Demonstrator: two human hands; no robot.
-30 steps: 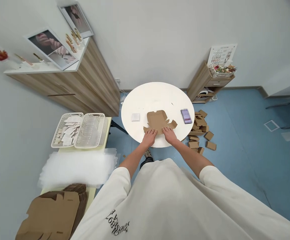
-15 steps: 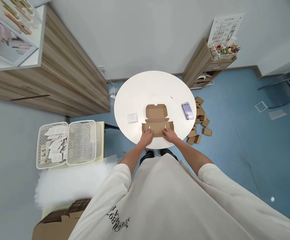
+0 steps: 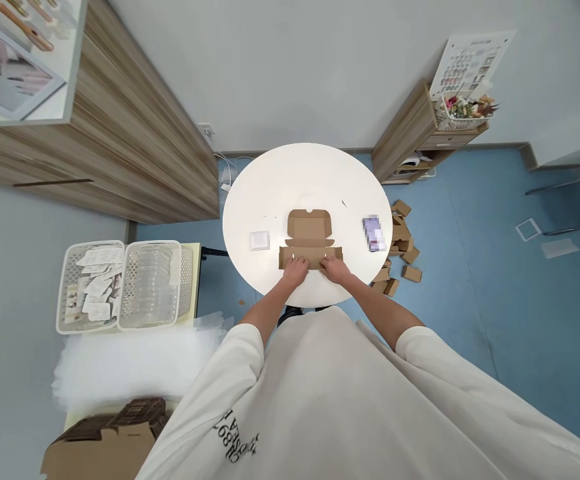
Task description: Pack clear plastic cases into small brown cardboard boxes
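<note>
The bottom edge crops the stacked cardboard (image 3: pixel 104 455), and pixelation obscures the purple item (image 3: pixel 374 233)

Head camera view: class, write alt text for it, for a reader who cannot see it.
A person's left hand and right hand rest on a part-folded cardboard box on a white table. A small pale item lies to its left, a blurred purple item to its right; small brown boxes lie on the floor.

two hands (image 3: pixel 295 271), one partly folded cardboard box (image 3: pixel 309 225), one small pale case (image 3: pixel 259 241) and one purple item (image 3: pixel 374 233) are seen at one round white table (image 3: pixel 307 173). nearby are at least two white baskets (image 3: pixel 151 285), one flower basket (image 3: pixel 465 120) and several small brown boxes (image 3: pixel 412 273), too overlapped to count.
</note>
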